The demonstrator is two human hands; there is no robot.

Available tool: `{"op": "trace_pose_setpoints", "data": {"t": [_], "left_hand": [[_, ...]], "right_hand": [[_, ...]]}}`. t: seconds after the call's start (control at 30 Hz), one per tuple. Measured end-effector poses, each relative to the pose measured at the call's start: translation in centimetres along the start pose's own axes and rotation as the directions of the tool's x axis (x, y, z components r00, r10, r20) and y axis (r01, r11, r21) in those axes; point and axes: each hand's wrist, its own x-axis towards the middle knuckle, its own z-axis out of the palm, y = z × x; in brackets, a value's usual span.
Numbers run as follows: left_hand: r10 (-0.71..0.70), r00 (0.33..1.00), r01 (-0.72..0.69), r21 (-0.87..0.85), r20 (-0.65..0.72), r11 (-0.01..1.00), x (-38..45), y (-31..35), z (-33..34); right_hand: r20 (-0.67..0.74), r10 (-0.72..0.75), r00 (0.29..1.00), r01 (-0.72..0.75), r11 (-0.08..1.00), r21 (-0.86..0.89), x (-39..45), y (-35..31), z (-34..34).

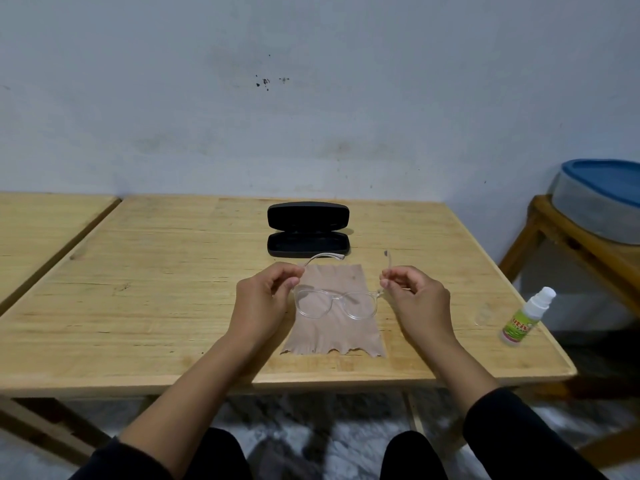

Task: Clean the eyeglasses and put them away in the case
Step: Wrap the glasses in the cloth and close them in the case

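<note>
Clear-framed eyeglasses (336, 301) hang over the cloth (334, 327), each temple pinched by my left hand (268, 296) and right hand (415, 294). Case (308, 230) open, empty; casing, perhaps wiping, remains.

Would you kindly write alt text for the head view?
Both hands, left hand and right hand, hold clear-framed eyeglasses by the temples above a tan cloth on a wooden table. An open black case lies beyond; a spray bottle lies right.
</note>
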Motion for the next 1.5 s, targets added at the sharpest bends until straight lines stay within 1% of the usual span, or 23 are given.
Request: {"op": "trace_pose_setpoints", "data": {"t": [0.13,0.3,0.4,0.47,0.5,0.57,0.63,0.7,0.77,0.83,0.97,1.03,1.13,1.23,1.3,1.37,1.43,1.5], "left_hand": [[0.004,1.000,-0.004,0.001,-0.011,1.000,-0.1,0.1,-0.1],[0.009,1.000,-0.009,-0.023,-0.011,1.000,-0.3,0.2,-0.6],[-0.007,1.000,0.007,0.011,-0.024,1.000,-0.8,-0.2,-1.4],[0.016,1.000,-0.015,0.081,-0.003,0.997,-1.5,-0.6,-2.3],[0.043,0.999,-0.047,0.129,0.027,0.991,-2.0,-0.8,-2.8],[0.107,0.985,-0.133,0.200,0.138,0.971,-2.9,-1.3,-3.6],[0.145,0.945,-0.206,0.190,0.292,0.960,-3.8,-1.7,-4.1],[0.187,0.896,-0.274,0.170,0.403,0.947,-4.3,-2.1,-4.1],[0.215,0.878,-0.321,0.193,0.428,0.927,-4.4,-2.4,-3.9],[0.239,0.880,-0.348,0.213,0.411,0.913,-4.3,-2.5,-3.5],[0.256,0.899,-0.351,0.236,0.355,0.906,-4.4,-2.0,-2.8],[0.236,0.922,-0.315,0.239,0.308,0.919,-4.5,-1.5,-2.8],[0.150,0.968,-0.194,0.223,0.201,0.955,-4.2,-0.4,-2.9],[0.021,0.991,-0.043,0.165,0.133,0.985,-3.6,0.7,-2.8],[-0.083,0.991,0.074,0.084,0.109,0.994,-3.3,1.5,-2.6],[-0.176,0.981,0.177,-0.004,0.079,0.984,-2.9,2.0,-2.3],[-0.274,0.960,0.278,-0.118,0.052,0.953,-2.5,2.3,-1.9],[-0.377,0.925,0.379,-0.218,0.054,0.899,-2.2,2.3,-1.4]], "right_hand": [[0.008,-0.001,1.000,0.001,1.000,-0.009,0.0,-0.1,0.1],[0.057,0.021,0.998,-0.021,1.000,-0.008,-0.4,-0.2,-0.3],[0.053,0.041,0.998,-0.041,0.999,0.011,-1.2,-0.1,-1.0],[0.061,0.047,0.997,-0.047,0.999,0.002,-1.8,-0.2,-1.8],[0.087,0.049,0.995,-0.048,0.999,-0.018,-2.2,-0.3,-2.2],[0.222,0.061,0.973,-0.042,0.995,-0.089,-2.9,-0.6,-3.0],[0.402,0.078,0.912,-0.008,0.985,-0.173,-3.4,-0.8,-3.4],[0.515,0.076,0.854,0.066,0.966,-0.251,-3.8,-0.9,-3.5],[0.557,0.043,0.829,0.161,0.937,-0.312,-3.8,-0.9,-3.4],[0.568,0.004,0.823,0.231,0.912,-0.340,-3.9,-1.0,-3.0],[0.556,-0.033,0.830,0.280,0.888,-0.365,-4.2,-1.2,-2.5],[0.514,-0.035,0.857,0.254,0.897,-0.363,-4.3,-1.4,-2.3],[0.422,-0.027,0.906,0.174,0.933,-0.314,-4.1,-1.6,-2.1],[0.340,0.052,0.939,0.014,0.981,-0.191,-3.6,-1.9,-1.8],[0.299,0.146,0.943,-0.129,0.989,-0.078,-3.1,-2.2,-1.6],[0.268,0.224,0.937,-0.239,0.971,0.027,-2.7,-2.4,-1.2],[0.240,0.286,0.928,-0.324,0.936,0.136,-2.4,-2.5,-0.8],[0.211,0.354,0.911,-0.397,0.893,0.212,-2.1,-2.5,-0.3]]}}
